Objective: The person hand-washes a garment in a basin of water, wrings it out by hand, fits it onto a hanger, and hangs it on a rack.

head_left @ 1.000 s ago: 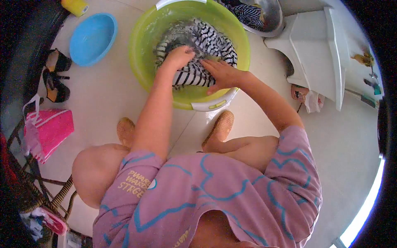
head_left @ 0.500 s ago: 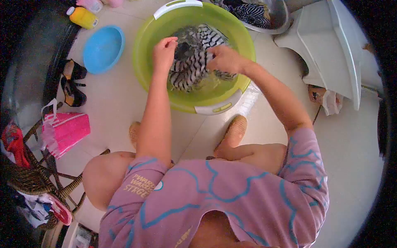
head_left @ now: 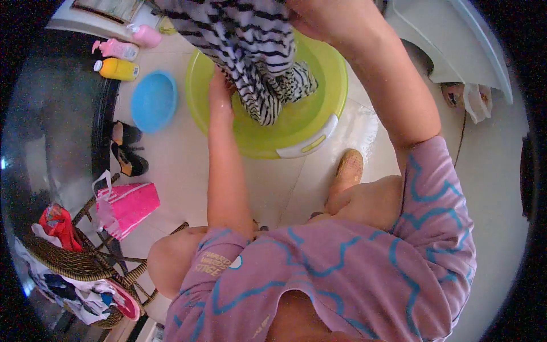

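Note:
A black-and-white striped garment (head_left: 250, 43) is held up over a green basin (head_left: 196, 108), and its lower folds hang down into the basin. My right hand (head_left: 319, 18) is high at the top of the view, closed on the upper right of the garment; its fingertips are partly covered by the cloth. Lower down, my left hand (head_left: 220, 94) is closed at the garment's left edge, inside the basin's rim, with most of its fingers hidden behind the fabric. The basin's white handle (head_left: 310, 139) faces me.
Left of the basin are a blue bowl (head_left: 154, 101), a yellow bottle (head_left: 118, 69), pink pump bottles (head_left: 117, 49) and black heeled shoes (head_left: 130, 158). A pink bag (head_left: 130, 206) stands near a wicker chair (head_left: 68, 259) with clothes. A white panel (head_left: 456, 43) stands at right.
The striped garment has come up out of the basin with my right hand, which rose toward the top of the view. My left hand moved slightly down and left, and the view shifted.

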`<state>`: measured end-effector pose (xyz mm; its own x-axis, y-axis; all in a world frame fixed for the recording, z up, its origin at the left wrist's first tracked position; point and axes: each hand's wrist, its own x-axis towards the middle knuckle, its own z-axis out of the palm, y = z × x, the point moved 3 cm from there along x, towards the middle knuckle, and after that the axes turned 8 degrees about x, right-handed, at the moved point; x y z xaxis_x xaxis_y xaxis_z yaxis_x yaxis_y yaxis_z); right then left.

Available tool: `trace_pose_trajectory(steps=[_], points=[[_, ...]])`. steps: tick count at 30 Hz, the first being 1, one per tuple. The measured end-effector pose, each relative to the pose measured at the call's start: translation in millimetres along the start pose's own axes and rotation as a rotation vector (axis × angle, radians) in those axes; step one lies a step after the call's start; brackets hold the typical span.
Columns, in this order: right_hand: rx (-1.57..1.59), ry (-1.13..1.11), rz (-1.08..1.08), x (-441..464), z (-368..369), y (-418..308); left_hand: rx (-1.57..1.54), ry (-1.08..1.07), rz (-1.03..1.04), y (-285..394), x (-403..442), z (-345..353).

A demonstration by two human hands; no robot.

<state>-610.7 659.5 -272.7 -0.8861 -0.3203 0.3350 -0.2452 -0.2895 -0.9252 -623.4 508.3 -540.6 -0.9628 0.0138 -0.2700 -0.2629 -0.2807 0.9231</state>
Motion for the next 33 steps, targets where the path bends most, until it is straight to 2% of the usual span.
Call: trace_pose_trajectory(steps=[1, 3, 5, 6, 7, 8, 10, 11, 13, 15, 18, 19, 21, 22, 24, 25, 27, 29, 30, 32, 33], points=[[-0.043, -0.062, -0.047, 5.7, -6.8, 6.9, -0.075, -0.047, 0.029, 4.8, -2.5, 6.4], [-0.025, -0.071, 0.091, 6.5, -9.5, 18.4, -0.212, -0.164, 0.036, 17.2, -8.7, 16.6], [-0.042, -0.058, 0.079, 7.1, -17.1, 40.8, -0.142, -0.19, 0.055, 10.0, -5.8, 13.9], [-0.093, -0.014, 0.149, 9.0, -18.1, 52.1, -0.107, -0.202, 0.067, 8.2, -4.3, 12.9], [-0.196, -0.036, 0.154, 7.6, -24.0, 70.5, -0.059, -0.112, 0.077, 10.6, -7.0, 16.2], [-0.572, 0.022, -0.003, 6.0, -34.3, 103.3, 0.096, -0.038, 0.018, 7.7, -5.9, 11.7], [-0.609, -0.036, 0.182, -10.9, -44.0, 149.0, 0.407, 0.116, -0.103, -2.4, -2.3, -4.4], [-0.755, -0.09, 0.209, -21.8, -46.8, 163.5, 0.551, 0.036, -0.077, -13.4, 3.2, -12.1], [-0.9, -0.213, 0.456, -41.7, -52.4, 194.2, 0.833, -0.13, -0.024, -51.0, 23.4, -34.1], [-1.023, -0.329, 0.486, -67.5, -60.0, 234.9, 1.06, -0.248, 0.029, -58.0, 13.8, -27.1], [-1.125, -0.497, 0.485, -94.2, -69.6, 273.2, 1.344, -0.347, -0.109, -75.5, -1.1, -8.7], [-1.142, -0.552, 0.477, -98.0, -69.5, 279.3, 1.346, -0.344, -0.172, -91.4, 3.0, -12.0], [-1.124, -0.549, 0.6, -102.4, -71.2, 291.8, 1.347, -0.333, -0.295, -130.3, 14.4, -24.4], [-1.116, -0.546, 0.659, -102.8, -72.1, 297.6, 1.418, -0.319, -0.215, -132.1, 17.9, -23.4], [-1.15, -0.459, 0.525, -114.9, -76.5, 345.0, 1.552, -0.296, -0.052, -135.2, 21.5, -20.3], [-1.166, -0.415, 0.46, -118.8, -79.6, 360.6, 1.616, -0.267, -0.05, -137.5, 27.3, -20.3], [-0.846, -0.151, 0.628, -109.1, -80.3, 361.6, 1.743, -0.203, -0.043, -134.3, 36.8, -13.3], [-0.857, -0.126, 0.675, -101.5, -78.9, 350.9, 1.061, 0.049, -0.106, -118.2, 29.9, -9.8], [-1.032, -0.235, 0.646, -98.9, -75.9, 334.2, 0.694, 0.105, -0.158, -117.9, 29.2, -11.7], [-1.075, -0.295, 0.68, -88.8, -78.8, 315.9, -0.063, 0.189, -0.243, -129.7, 35.9, -25.0], [-0.939, -0.248, 0.747, -80.4, -82.7, 312.1, -0.453, 0.193, -0.293, -129.3, 36.8, -25.3]])
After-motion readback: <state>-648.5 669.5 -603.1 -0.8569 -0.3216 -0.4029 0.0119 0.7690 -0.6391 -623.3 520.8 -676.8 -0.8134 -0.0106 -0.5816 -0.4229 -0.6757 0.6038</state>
